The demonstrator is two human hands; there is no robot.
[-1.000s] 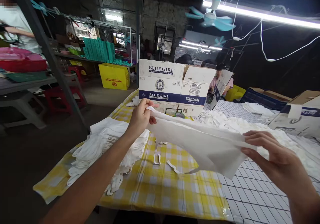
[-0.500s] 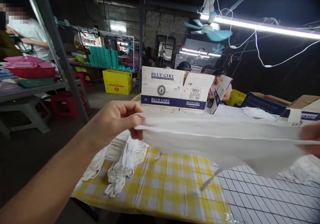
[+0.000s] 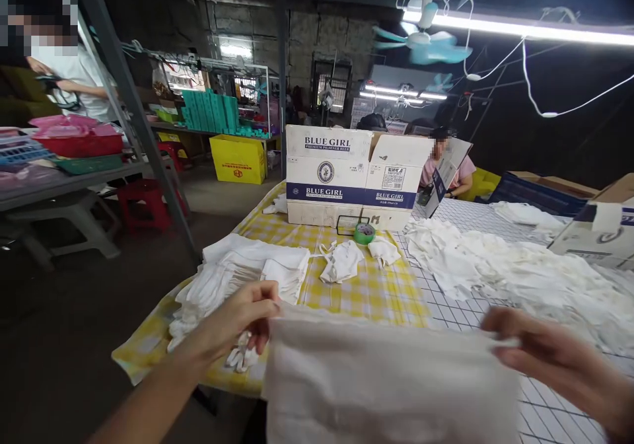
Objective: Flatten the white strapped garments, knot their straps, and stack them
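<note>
In the head view, with the clock centred on the middle of the view, the white cloth point(image 3: 391, 378) had dropped from its place half a second earlier, when it was stretched across just below the carton; it now hung at five o'clock, in front of the near part of the worktop point(image 3: 384, 305). The left hand point(image 3: 247, 315) had come down to seven o'clock, thumb and fingers pinched on the cloth's upper left corner. The right hand point(image 3: 549, 351), mostly cut off at the edge before, was in view at four o'clock; though blurred, its thumb and fingers looked clamped on the upper right corner. The lowered cloth left uncovered a roll of green tape point(image 3: 365, 234) beside the carton point(image 3: 341, 173) and small white pieces point(image 3: 341, 262) nearer than the tape. More of the white stack point(image 3: 252, 265) at eight o'clock showed too. The cloth was plain, thin and soft, its upper edge slightly rippled between the hands, its face falling as a broad sheet in greyish shade, the bottom cut off by the view.
</note>
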